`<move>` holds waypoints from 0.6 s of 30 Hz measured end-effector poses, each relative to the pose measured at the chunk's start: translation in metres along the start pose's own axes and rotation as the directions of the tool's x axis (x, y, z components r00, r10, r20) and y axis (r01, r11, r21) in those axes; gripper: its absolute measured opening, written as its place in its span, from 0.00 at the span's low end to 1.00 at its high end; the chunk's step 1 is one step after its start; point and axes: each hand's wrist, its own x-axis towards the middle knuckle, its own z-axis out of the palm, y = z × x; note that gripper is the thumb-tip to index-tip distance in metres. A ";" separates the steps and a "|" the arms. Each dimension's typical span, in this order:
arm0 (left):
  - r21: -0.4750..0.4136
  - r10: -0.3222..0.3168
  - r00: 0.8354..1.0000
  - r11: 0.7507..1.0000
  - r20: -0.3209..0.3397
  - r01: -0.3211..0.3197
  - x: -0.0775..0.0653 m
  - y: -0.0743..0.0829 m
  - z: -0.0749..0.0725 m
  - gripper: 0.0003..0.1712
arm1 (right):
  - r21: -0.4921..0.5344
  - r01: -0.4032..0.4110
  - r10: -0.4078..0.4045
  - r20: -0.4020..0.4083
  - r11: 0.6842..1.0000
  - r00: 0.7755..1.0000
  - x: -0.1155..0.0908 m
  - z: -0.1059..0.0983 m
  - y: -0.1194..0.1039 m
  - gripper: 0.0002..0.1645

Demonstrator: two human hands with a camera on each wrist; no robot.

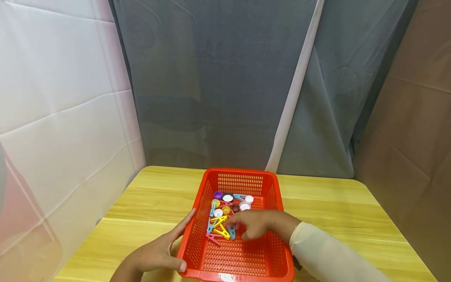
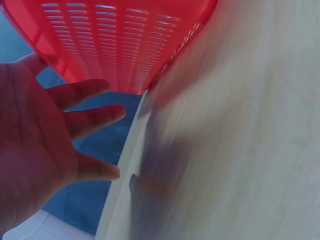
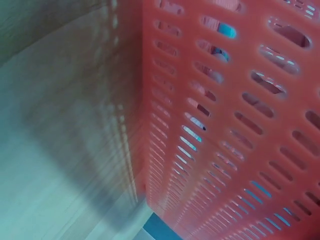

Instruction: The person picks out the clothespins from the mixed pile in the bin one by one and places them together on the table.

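A red plastic basket (image 1: 239, 256) with slotted walls stands on the table. My left hand (image 1: 160, 250) touches its left rim, thumb at the near corner and index finger farther up. In the left wrist view the other fingers (image 2: 95, 120) are spread, holding nothing. Inside the basket, my right hand (image 1: 255, 224) reaches down with its index finger at a yellow clothespin (image 1: 222, 232) and a blue clothespin (image 1: 231, 232). I see no grip on either. A pink clothespin (image 1: 213, 238) lies nearby. The right wrist view shows mostly the basket's outer wall (image 3: 225, 120); the hand is hidden there.
Farther up in the basket lie several round caps, among them a purple cap (image 1: 218, 195), a white cap (image 1: 218, 212) and a brown cap (image 1: 235, 208), mixed with more clothespins. Grey curtain (image 1: 225, 98) hangs behind the wooden table (image 1: 327, 211); cloth walls stand at both sides.
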 end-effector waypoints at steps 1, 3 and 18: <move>-0.002 -0.006 1.000 1.000 0.002 0.006 0.000 0.000 0.000 0.70 | 0.008 0.004 -0.004 -0.003 1.000 1.000 0.000 0.000 0.000 0.44; -0.004 -0.013 1.000 1.000 0.005 0.013 0.001 0.001 0.000 0.70 | 0.025 0.015 -0.015 -0.015 1.000 1.000 0.000 -0.001 0.000 0.43; -0.008 -0.036 0.999 0.999 -0.003 0.036 -0.001 0.003 -0.001 0.71 | -0.053 0.032 -0.044 -0.257 0.998 0.965 -0.009 -0.005 -0.005 0.38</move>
